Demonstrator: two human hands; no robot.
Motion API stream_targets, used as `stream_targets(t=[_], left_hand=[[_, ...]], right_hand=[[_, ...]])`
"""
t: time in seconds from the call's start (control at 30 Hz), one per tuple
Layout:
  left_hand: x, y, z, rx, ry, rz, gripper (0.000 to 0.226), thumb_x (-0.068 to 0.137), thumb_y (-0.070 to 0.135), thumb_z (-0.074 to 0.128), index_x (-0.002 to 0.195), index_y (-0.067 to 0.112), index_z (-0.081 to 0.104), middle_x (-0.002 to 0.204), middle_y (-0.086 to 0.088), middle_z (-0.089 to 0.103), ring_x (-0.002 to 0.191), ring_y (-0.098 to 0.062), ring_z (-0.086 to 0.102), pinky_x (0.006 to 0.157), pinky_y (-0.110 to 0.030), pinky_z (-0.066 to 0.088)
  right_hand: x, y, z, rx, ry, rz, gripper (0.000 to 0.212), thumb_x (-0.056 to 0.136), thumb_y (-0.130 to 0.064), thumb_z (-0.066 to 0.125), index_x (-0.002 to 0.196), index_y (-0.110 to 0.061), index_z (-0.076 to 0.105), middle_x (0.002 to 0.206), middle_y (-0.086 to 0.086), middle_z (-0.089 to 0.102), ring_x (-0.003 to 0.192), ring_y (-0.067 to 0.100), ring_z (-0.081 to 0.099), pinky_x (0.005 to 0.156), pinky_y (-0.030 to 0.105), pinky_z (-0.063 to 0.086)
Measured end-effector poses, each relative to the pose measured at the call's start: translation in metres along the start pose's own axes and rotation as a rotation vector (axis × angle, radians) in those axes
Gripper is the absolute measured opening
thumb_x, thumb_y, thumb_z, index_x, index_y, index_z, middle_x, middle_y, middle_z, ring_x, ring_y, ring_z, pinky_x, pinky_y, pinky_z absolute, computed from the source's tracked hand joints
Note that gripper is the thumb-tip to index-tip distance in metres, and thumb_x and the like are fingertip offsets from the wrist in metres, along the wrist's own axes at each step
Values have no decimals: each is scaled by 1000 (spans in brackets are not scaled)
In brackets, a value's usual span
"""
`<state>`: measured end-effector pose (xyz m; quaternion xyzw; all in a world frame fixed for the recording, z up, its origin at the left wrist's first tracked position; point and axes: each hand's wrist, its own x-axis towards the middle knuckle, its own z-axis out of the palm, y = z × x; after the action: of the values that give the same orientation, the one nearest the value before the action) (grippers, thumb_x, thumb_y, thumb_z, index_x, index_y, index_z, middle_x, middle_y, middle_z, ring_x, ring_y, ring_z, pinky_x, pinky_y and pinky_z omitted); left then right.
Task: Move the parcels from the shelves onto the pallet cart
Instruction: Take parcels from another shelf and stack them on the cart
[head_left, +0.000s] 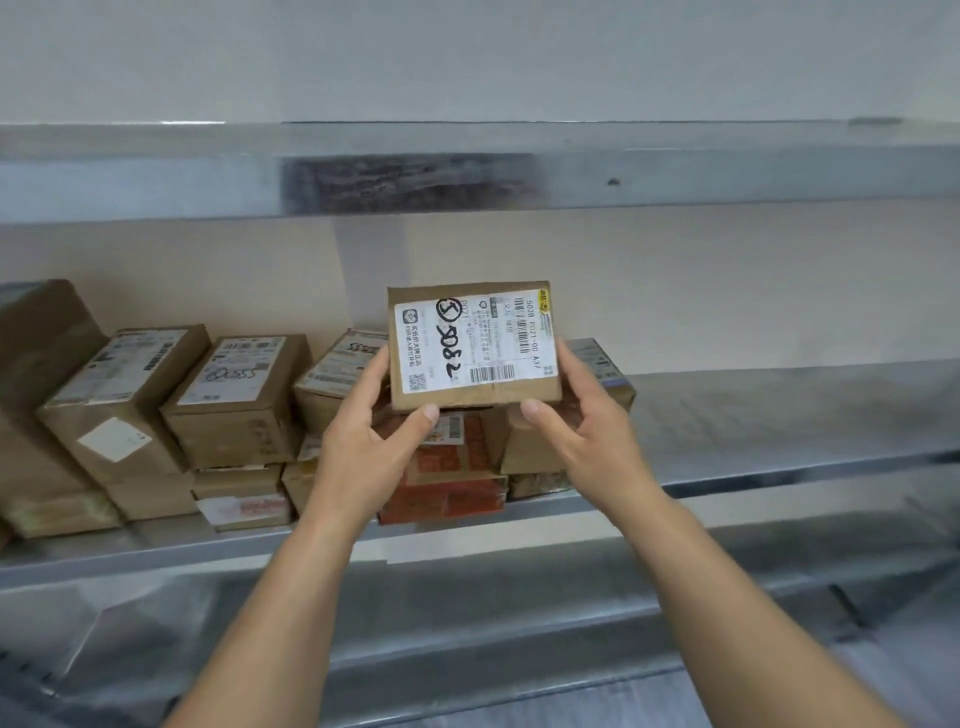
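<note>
"While both hands are up at the shelf, where is the parcel itself?"

"Between them, held above a stack of other boxes; the small brown parcel (472, 345) is tipped so that its white label faces the camera; black marker scrawl and barcodes show on that label; whether its lower edge touches the box beneath, I cannot tell."

"How does each hand hold it?"

"The left hand (374, 441) has the lower left corner, thumb pressed on the front edge, fingers curled round behind; the right hand (582, 436) takes the lower right corner the same way, thumb in front, fingers wrapped round the side; neither is spread wide, both close on the cardboard."

"What lies under it?"

"An orange-printed parcel (447, 493) sits just below, on the metal shelf (779, 415); a plain brown box (530, 447) stands beside it, partly hidden by the right hand; a small labelled box (602, 364) shows behind that hand's fingers."

"And further left?"

"A row of brown cartons, close side by side and stacked two high; one carton (236, 400) carries a label with marker writing; its neighbour (124, 395) has a white sticker on its front; a larger carton (36, 364) stands at the frame's edge; an upper shelf (467, 171) crosses overhead, with a pale wall (727, 286) behind."
</note>
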<state>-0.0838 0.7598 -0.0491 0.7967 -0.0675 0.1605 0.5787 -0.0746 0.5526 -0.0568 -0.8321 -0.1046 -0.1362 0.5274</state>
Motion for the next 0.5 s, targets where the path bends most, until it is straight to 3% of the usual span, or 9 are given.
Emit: stream_targets(t=[0.17,0.3,0.4,0.5], left_hand=[[-24,20,61,20,-77,-4,68,84,21,68,142,37,36,141,19,45,125,-1,45,108,-34,37],[-41,47,114,-4,-157,34,67,85,15,68,137,43,36,139,19,46,124,4,43,108,-29,37],[-54,63,151,-20,-214,46,69,85,15,67,138,45,35,137,23,46,122,7,44,108,-28,36],[-67,79,187,-33,-264,64,68,85,15,67,139,43,35,138,24,44,116,16,43,101,-12,35]], right_hand=[[-39,25,-63,-21,67,25,64,90,-29,60,143,-48,28,136,-14,52,124,8,49,103,42,44],[-69,41,-116,-23,152,43,65,91,-25,61,138,-53,27,135,-12,52,121,5,52,104,39,44],[-90,54,-152,-27,201,67,66,91,-23,62,142,-47,28,135,-9,52,119,5,53,104,36,45],[-111,71,-186,-28,273,85,67,90,-22,63,146,-38,31,134,-5,54,119,7,54,103,36,46]])
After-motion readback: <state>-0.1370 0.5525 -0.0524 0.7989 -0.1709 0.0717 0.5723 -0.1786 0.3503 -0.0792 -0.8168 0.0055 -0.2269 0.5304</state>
